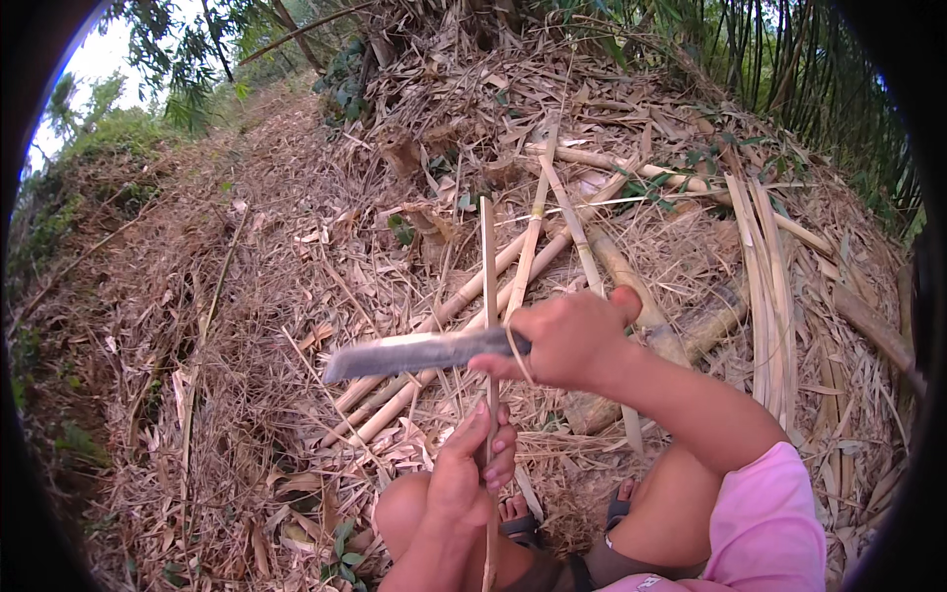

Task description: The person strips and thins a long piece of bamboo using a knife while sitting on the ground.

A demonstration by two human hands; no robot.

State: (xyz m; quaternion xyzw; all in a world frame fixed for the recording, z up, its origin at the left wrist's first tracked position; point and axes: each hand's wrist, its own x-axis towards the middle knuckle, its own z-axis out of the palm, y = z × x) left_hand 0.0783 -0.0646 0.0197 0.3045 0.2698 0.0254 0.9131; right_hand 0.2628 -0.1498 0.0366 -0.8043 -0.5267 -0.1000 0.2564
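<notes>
My left hand (472, 457) is closed around a narrow bamboo strip (489, 266), which stands nearly upright in front of me. Above it, my right hand (572, 340) grips a machete (419, 353) by its handle, mostly hidden in the fist. The wide grey blade points left and lies across the strip, a short way above my left fingers. A thin curled sliver (519, 357) hangs at the blade beside my right fingers. The strip's lower end runs down past my left wrist between my knees.
Several bamboo poles (464, 296) lie crossed on the dry leaf litter ahead. Split bamboo strips (764, 286) are bunched at the right. A cut stump (431, 225) stands beyond the poles, and thicker bamboo pieces (631, 281) lie right of centre. My sandalled feet (518, 523) are close below.
</notes>
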